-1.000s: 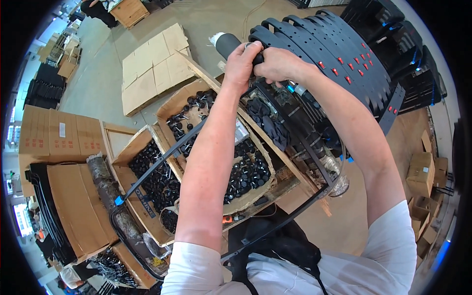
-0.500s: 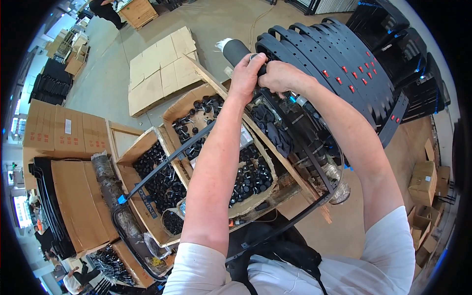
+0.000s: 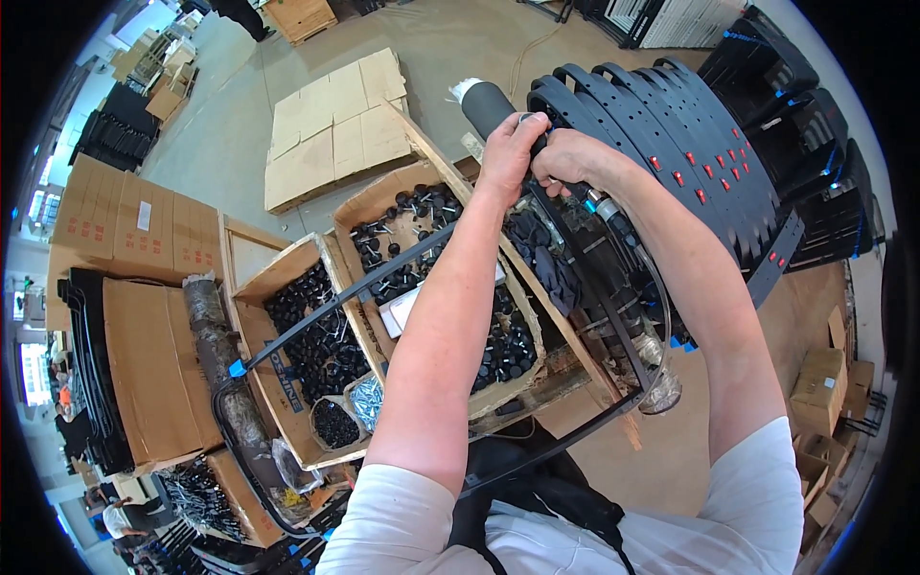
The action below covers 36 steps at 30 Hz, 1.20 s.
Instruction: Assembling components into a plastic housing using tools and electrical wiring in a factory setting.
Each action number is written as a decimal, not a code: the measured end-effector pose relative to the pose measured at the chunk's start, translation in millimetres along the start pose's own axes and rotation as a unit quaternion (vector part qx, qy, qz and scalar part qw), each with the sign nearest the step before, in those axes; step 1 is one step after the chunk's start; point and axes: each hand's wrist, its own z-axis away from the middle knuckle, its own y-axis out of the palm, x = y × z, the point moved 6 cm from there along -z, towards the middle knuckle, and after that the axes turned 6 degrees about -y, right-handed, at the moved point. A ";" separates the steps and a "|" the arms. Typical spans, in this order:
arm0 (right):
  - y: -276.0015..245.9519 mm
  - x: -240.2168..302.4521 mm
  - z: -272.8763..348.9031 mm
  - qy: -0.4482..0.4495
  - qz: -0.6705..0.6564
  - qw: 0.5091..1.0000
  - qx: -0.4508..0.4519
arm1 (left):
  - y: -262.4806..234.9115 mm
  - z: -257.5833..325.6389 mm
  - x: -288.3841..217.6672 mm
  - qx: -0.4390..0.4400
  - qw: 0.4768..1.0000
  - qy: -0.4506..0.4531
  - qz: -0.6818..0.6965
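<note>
A black foam roller (image 3: 487,103) with white wrapping at its far tip points up and to the left. My left hand (image 3: 513,158) is wrapped around its near end, thumb on top. Right beside it, my right hand (image 3: 573,161) is closed with curled fingers at the upper end of a black metal frame (image 3: 599,297); its exact grip is partly hidden. The frame's bars run down toward my waist and across to the left, where one bar ends in a blue tip (image 3: 238,368). Below my right hand lies a tool with a blue-green band and a hose (image 3: 613,218).
Cartons of black knobs with screws (image 3: 316,326) stand under my left arm, beside a bag of silver screws (image 3: 367,402). Curved black panels with red pieces (image 3: 661,144) are stacked at the right. Flattened cardboard (image 3: 335,129) lies on the floor ahead. Brown boxes (image 3: 125,220) stand left.
Both hands keep their hold at the roller's near end. The view has shifted, so most things sit slightly farther right, and the bag of silver screws shows more fully beside my left forearm.
</note>
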 end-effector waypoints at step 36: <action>286.3 263.0 57.2 -0.099 0.224 0.965 0.090 | -270.0 275.4 -142.4 -0.153 0.984 0.074 -0.045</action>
